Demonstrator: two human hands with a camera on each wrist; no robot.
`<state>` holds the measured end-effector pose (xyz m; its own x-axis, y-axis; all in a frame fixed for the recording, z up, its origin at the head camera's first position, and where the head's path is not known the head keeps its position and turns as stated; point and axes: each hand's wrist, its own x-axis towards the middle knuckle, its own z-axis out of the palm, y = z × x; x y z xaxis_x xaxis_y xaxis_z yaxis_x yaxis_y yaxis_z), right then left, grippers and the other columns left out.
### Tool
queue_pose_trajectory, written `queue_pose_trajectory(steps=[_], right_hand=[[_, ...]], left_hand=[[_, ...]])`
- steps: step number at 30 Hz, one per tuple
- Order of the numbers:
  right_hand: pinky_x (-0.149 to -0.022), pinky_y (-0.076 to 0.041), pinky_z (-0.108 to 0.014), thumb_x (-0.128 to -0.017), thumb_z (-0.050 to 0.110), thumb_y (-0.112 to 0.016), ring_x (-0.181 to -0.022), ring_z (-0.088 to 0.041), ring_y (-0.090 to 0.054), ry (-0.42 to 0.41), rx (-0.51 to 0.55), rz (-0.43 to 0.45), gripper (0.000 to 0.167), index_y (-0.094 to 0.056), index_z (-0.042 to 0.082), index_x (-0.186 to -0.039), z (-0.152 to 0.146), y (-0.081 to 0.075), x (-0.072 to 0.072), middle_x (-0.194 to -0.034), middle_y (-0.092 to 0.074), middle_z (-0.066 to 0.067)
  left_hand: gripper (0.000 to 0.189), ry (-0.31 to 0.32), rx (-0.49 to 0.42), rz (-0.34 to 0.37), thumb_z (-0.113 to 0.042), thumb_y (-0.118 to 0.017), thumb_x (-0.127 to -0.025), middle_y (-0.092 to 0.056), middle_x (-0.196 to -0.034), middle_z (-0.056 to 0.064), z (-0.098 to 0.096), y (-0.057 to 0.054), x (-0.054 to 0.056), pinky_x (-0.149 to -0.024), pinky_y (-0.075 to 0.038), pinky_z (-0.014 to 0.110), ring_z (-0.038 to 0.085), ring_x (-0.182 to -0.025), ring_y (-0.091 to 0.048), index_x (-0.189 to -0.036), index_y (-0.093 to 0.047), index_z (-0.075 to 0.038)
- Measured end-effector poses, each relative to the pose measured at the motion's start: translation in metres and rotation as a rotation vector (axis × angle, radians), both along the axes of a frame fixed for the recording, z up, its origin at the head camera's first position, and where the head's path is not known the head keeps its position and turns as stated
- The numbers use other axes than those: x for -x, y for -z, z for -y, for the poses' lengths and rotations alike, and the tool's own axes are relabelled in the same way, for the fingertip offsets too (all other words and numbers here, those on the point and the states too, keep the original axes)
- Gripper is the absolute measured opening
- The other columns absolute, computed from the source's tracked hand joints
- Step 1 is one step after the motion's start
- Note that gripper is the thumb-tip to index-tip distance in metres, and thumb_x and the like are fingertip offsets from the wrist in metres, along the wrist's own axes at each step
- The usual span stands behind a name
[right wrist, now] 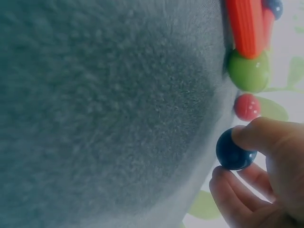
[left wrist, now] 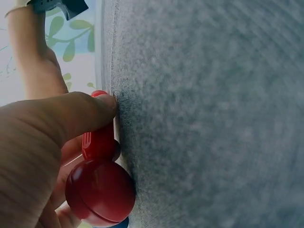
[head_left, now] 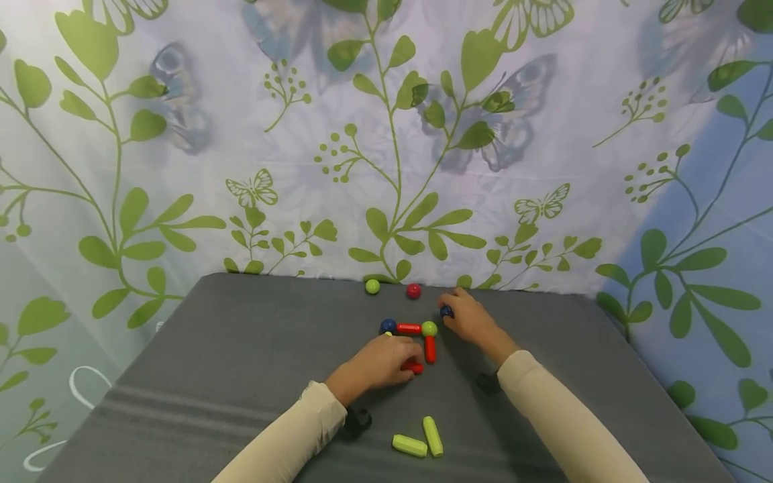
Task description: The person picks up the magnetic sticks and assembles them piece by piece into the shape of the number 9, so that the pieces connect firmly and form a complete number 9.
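Note:
My left hand (head_left: 382,362) pinches a red stick (left wrist: 99,142) between thumb and fingers. A red ball (left wrist: 100,192) sits against that stick's end in the left wrist view; the hand hides it in the head view. My right hand (head_left: 472,320) holds a dark blue ball (right wrist: 235,148) between thumb and fingertips, right of the joined pieces. Those pieces form a corner: a blue ball (head_left: 388,327), a red stick (head_left: 409,329), a green ball (head_left: 429,329) and another red stick (head_left: 430,350) pointing towards me. A yellow-green bit shows by the blue ball, mostly hidden by my left hand.
Two yellow-green sticks, one lying flat (head_left: 409,445) and one slanted (head_left: 433,436), are near the front of the grey table (head_left: 241,349). At the back edge lie a loose green ball (head_left: 372,287) and a red ball (head_left: 413,290). A leaf-patterned curtain (head_left: 290,154) hangs behind.

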<state>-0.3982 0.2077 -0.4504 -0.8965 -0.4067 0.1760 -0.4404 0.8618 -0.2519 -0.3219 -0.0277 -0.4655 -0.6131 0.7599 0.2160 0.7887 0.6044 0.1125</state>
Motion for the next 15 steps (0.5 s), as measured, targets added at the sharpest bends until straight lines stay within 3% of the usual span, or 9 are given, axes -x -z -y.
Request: queue_pose_trajectory(steps=[5,15], right_hand=[[-0.08,-0.051,-0.051,-0.089,0.008,-0.077,-0.094,-0.033,-0.061,-0.073,0.059,-0.035,0.027,-0.068,0.007,-0.114,-0.007,-0.002,-0.02,-0.108,-0.057,-0.014],[-0.067,-0.048,-0.035,-0.086,0.007,-0.08,-0.076,-0.014,-0.052,-0.2,0.099,-0.029,0.029,-0.07,0.009,-0.113,-0.022,0.008,-0.076,-0.101,-0.059,-0.005]], left_hand=[[0.018,0.013,-0.023,0.008,-0.021,-0.082,-0.086,-0.063,-0.093,-0.01,0.001,-0.001,0.0,-0.072,-0.045,0.02,0.004,-0.077,-0.053,-0.101,-0.071,-0.021],[0.017,0.0,-0.06,0.043,-0.02,-0.08,-0.087,-0.056,-0.088,-0.011,0.001,0.002,0.0,-0.069,-0.04,0.019,0.006,-0.074,-0.049,-0.101,-0.071,-0.021]])
